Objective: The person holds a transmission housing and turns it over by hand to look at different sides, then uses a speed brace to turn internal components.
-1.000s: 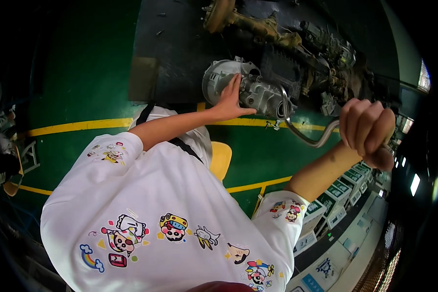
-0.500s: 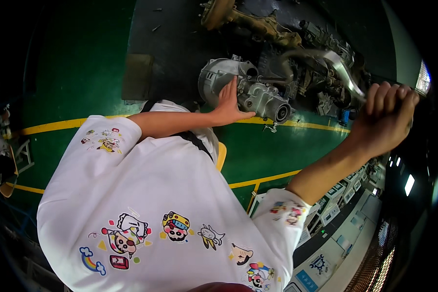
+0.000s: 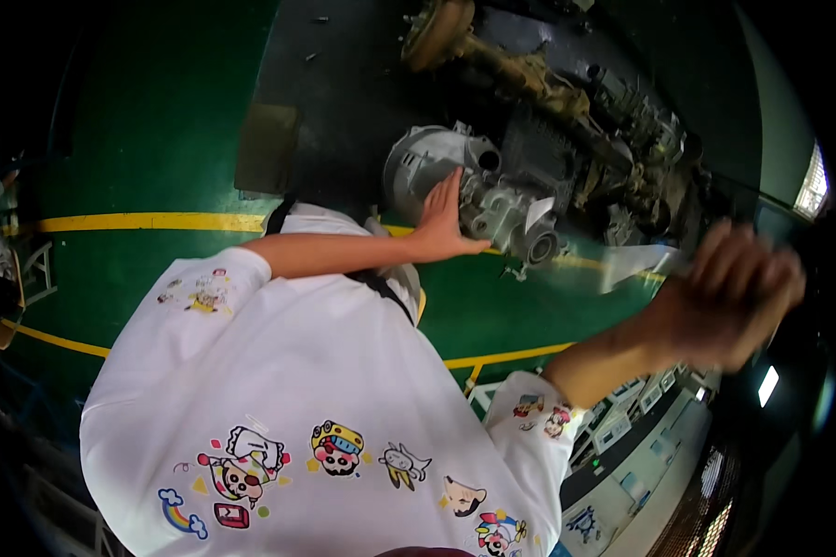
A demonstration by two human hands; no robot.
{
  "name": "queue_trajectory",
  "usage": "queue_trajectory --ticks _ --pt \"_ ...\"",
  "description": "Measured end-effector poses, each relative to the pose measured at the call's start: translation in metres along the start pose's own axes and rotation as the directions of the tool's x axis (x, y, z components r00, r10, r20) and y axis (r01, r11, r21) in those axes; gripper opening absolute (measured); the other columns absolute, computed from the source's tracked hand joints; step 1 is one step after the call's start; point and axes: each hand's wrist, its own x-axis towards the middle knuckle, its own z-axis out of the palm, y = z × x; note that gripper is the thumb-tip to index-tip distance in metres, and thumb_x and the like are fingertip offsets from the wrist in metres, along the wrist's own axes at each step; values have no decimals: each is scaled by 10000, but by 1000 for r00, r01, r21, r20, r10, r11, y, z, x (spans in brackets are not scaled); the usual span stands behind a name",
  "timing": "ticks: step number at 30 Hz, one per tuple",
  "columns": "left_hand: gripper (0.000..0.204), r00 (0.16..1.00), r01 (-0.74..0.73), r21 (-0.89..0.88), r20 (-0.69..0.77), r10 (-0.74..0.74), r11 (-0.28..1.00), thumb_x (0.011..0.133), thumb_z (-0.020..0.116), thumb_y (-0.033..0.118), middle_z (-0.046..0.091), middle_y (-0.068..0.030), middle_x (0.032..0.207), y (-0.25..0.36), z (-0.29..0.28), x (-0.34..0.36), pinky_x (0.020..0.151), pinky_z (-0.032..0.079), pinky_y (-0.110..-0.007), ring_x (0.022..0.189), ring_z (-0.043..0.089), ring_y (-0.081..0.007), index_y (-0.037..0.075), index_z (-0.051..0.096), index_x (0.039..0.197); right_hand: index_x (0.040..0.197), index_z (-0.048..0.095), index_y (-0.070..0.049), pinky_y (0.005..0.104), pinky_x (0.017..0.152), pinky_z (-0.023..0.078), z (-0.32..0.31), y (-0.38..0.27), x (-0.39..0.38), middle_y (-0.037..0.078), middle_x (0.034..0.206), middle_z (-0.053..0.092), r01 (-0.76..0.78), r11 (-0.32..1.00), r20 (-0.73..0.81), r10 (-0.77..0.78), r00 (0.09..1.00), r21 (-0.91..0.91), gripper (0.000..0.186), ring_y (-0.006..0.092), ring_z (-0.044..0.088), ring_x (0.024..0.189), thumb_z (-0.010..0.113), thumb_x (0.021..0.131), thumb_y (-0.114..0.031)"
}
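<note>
A silver-grey gearbox (image 3: 434,148) with a wide round bell housing lies on the dark surface in front of me. Against its near side presses my left hand (image 3: 441,230), fingers stretched out and thumb spread away from them. My right hand (image 3: 738,295), smeared by motion, is raised at the right with its fingers wrapped round a metal tool. The tool's shiny flat-looking shank (image 3: 639,264) points left toward the gearbox's near right end. Blur hides the tool's exact kind and its far end.
Beyond the gearbox lies a rusty axle (image 3: 529,74) with a round drum end. More greasy machine parts (image 3: 632,139) crowd the right. A brownish plate (image 3: 267,148) sits at the dark surface's left edge. Yellow lines (image 3: 149,222) cross the green floor.
My right hand has swung down and slightly nearer, and the tool has dropped from above the parts to beside the gearbox's near right end. The left hand stays on the gearbox.
</note>
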Motion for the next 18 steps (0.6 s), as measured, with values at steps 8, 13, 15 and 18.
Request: queue_trajectory --ticks 8,13,15,18 --pt "1304 1000 -14 8 -20 14 1000 604 801 520 161 -271 1494 -1 5 -4 1130 131 -505 1373 183 -449 -29 2 1475 772 413 -99 201 322 195 20 0 13 -26 507 297 -104 988 -235 75 969 -113 295 61 203 375 442 1006 -276" --pt "1310 1000 -6 0 -25 6 1000 607 794 529 171 -277 1490 0 0 -5 1129 131 -505 1376 179 -444 -45 -7 1469 751 429 -90 210 401 256 -4 -6 3 -32 528 289 -228 972 81 223 971 57 298 65 235 431 516 983 -254" --pt "1303 1000 -14 33 14 14 999 618 784 543 156 -280 1491 2 3 -5 1128 132 -500 1377 177 -438 -47 -8 1469 744 420 -94 217 419 255 0 -6 14 -35 535 271 -184 981 204 169 964 57 297 64 213 444 511 986 -241" --pt "1303 999 -36 -12 -42 35 999 613 792 547 175 -269 1486 -4 1 -4 1127 133 -492 1360 206 -432 -32 5 1475 795 435 -90 189 384 254 -15 15 34 -27 495 306 -125 975 -68 114 991 -185 251 53 224 379 448 1004 -229"
